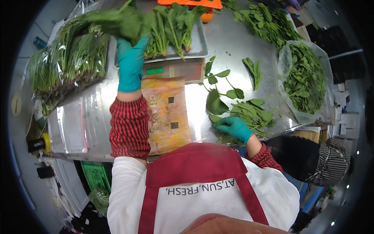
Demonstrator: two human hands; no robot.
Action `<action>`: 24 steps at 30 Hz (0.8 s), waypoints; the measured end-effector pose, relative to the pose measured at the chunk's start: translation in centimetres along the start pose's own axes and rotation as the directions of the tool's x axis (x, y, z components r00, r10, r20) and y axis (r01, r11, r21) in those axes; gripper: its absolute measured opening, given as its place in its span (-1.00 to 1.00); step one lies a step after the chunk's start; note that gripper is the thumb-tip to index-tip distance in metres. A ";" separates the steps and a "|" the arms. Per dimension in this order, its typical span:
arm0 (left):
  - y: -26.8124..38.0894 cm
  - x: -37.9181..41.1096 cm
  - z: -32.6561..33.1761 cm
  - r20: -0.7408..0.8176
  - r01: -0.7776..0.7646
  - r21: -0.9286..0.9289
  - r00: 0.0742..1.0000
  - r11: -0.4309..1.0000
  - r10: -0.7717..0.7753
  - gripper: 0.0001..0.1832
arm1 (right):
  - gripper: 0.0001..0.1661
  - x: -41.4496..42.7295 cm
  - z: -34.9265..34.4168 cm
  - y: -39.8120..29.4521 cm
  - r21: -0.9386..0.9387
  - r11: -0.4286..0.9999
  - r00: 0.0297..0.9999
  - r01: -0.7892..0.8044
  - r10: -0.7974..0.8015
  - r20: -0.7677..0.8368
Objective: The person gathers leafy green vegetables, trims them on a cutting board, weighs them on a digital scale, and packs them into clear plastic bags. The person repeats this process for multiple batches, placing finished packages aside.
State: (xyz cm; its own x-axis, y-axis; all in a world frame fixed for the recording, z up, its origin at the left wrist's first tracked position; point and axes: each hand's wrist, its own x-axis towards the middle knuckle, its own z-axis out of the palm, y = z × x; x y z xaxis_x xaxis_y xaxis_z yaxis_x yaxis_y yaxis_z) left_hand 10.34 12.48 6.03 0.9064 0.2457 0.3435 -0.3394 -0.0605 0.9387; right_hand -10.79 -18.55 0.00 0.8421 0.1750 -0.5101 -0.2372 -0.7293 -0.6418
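Note:
My left hand (pixel 131 63), in a teal glove, is raised over the left end of a metal tray (pixel 201 52) and holds a blurred bunch of leafy greens (pixel 125 25). Spinach-like bunches (pixel 172 29) with pinkish root ends lie on that tray, which rests on a scale (pixel 187 70) with a green display. At the table's near edge my right hand (pixel 235 128), also gloved, has its fingers on a green leaf (pixel 215 118), beside a loose pile of greens (pixel 257 114). Whether it grips the leaf is unclear. A printed orange-yellow sheet (pixel 168 114) lies between my arms.
Bagged greens (pixel 84 55) lie at the left, above flat clear plastic bags (pixel 70 125). An open plastic bag of greens (pixel 305 79) stands at the right, with a long heap of greens (pixel 268 23) behind it. A roll of yellow tape (pixel 46 143) is at the left edge. A purple-gloved hand (pixel 295 4) shows at the top right.

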 end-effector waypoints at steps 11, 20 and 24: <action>-1.7 -14.2 4.1 0.466 0.180 -0.009 0.871 0.984 -0.155 -0.39 | -0.29 10.6 -11.1 11.6 -0.191 0.765 0.573 -0.615 0.267 -0.775; -0.3 -12.0 9.4 0.484 0.107 -0.074 0.873 0.992 -0.058 -0.30 | -0.55 11.0 -4.9 -0.6 0.484 0.690 0.754 0.538 -0.137 -0.643; -3.2 -6.4 9.8 0.346 -0.015 -0.072 0.937 0.997 0.039 -0.44 | -0.55 5.7 -1.2 -5.7 0.094 0.796 0.751 0.597 -0.514 -0.415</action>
State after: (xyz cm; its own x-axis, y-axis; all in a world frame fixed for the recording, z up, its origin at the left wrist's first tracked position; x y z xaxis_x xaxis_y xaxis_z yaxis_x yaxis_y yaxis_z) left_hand 8.05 1.64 1.07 0.9235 -0.1070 0.3683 -0.3699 0.0055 0.9291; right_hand -4.05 -14.13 1.43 0.9552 0.2315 0.1846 0.2684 -0.4137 -0.8699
